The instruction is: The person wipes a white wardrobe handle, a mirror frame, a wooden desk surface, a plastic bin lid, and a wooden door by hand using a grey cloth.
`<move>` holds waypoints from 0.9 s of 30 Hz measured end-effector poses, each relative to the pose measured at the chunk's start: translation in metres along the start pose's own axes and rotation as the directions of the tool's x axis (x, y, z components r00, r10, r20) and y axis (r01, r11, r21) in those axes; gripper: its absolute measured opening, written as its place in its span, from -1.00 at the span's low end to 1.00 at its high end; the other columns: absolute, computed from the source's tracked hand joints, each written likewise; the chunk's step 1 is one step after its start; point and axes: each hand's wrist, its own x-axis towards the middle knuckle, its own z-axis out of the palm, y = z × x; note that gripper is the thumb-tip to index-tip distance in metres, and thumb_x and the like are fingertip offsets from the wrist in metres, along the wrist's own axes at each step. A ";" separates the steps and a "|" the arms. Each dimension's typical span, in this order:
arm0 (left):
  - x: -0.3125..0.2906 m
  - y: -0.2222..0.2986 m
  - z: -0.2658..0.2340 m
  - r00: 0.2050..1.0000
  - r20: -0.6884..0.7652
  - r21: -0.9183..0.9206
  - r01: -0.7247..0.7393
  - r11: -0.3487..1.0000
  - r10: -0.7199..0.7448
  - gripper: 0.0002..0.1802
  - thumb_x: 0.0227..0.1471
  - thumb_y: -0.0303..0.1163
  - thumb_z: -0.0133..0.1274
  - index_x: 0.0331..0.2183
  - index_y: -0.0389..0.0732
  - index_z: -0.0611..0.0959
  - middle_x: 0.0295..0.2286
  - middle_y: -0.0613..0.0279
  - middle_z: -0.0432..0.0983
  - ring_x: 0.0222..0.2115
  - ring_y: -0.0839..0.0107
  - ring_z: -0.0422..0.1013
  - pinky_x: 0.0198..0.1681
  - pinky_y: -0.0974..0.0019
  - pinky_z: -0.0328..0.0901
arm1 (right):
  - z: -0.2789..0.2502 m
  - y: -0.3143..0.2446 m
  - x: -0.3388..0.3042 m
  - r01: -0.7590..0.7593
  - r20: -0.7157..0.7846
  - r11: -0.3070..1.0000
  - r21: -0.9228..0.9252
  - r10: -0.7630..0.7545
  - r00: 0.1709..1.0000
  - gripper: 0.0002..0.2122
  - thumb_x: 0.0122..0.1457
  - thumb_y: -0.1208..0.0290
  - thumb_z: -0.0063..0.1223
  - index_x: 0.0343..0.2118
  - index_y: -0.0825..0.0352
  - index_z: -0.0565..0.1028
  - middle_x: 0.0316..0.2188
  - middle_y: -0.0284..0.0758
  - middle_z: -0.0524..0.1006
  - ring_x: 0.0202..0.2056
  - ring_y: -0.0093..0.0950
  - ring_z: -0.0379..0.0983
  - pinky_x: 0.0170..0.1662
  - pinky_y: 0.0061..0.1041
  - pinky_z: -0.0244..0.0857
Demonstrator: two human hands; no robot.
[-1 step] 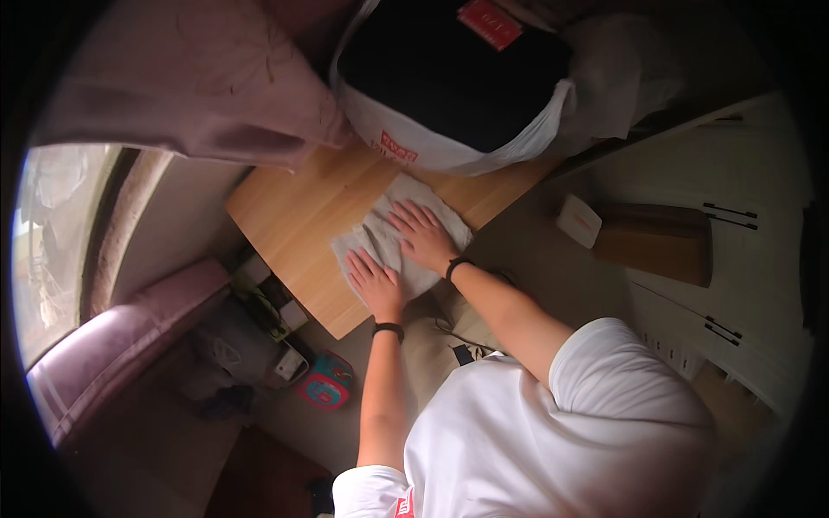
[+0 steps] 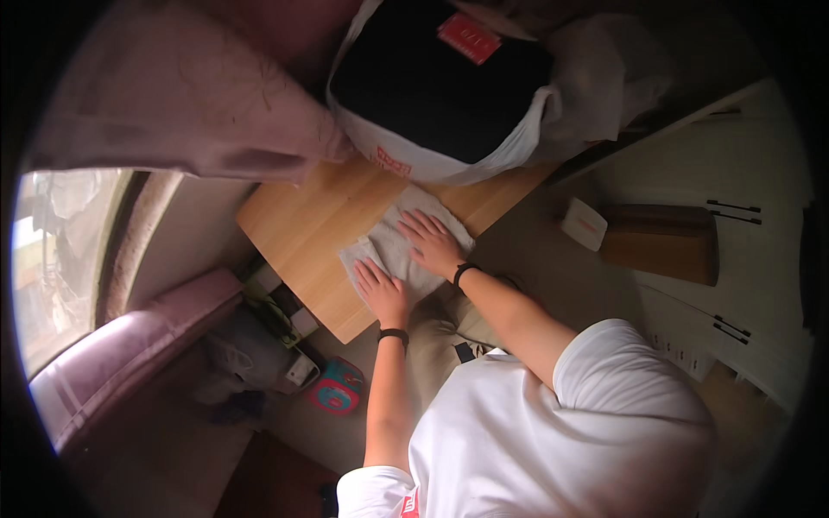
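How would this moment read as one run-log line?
left hand: palm down on pale cloth | right hand: palm down on pale cloth | pale cloth: on wooden table | white bag: beyond cloth

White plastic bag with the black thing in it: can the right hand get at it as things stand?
Probably yes: the right hand lies open on the pale cloth, and only cloth and bare tabletop show between it and the white plastic bag.

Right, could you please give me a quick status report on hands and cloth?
Left bare hand and right bare hand flat on pale grey cloth; cloth creased, on light-brown wooden tabletop; white plastic bag around black bulky item close beyond.
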 end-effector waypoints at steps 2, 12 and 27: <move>0.002 0.007 -0.008 0.997 -0.014 -0.026 -0.073 0.997 0.072 -0.20 0.04 -0.37 0.04 0.31 -0.30 0.27 0.36 -0.26 0.00 0.36 -0.17 0.03 0.34 -0.15 0.05 | -0.011 0.019 -0.014 -0.054 0.095 0.992 0.118 0.043 0.995 -0.41 0.12 0.32 0.13 0.27 0.20 0.39 0.40 -0.26 0.22 0.40 -0.20 0.08 0.41 -0.19 -0.02; 0.141 0.083 -0.151 0.941 -0.297 -0.425 -0.284 0.859 0.164 -0.57 0.11 -0.60 -0.06 0.05 -0.22 0.55 -0.09 -0.05 0.60 -0.05 -0.07 0.49 0.00 0.03 0.37 | -0.236 0.052 0.008 -0.116 -0.241 0.786 0.607 0.321 0.916 -0.84 0.09 0.51 0.20 -0.25 0.27 0.53 -0.38 -0.29 0.58 -0.39 -0.34 0.56 -0.32 -0.39 0.40; 0.251 0.208 -0.257 0.719 -0.625 -0.080 -0.447 0.891 0.304 -0.46 0.02 -0.52 0.01 0.09 -0.26 0.49 -0.05 -0.21 0.49 -0.04 -0.21 0.42 0.02 -0.10 0.33 | -0.347 0.111 0.208 0.234 -0.357 0.971 0.050 -0.201 0.912 -0.22 -0.13 0.21 0.48 0.21 0.27 0.37 0.01 -0.15 0.52 0.04 -0.10 0.46 0.13 -0.18 0.35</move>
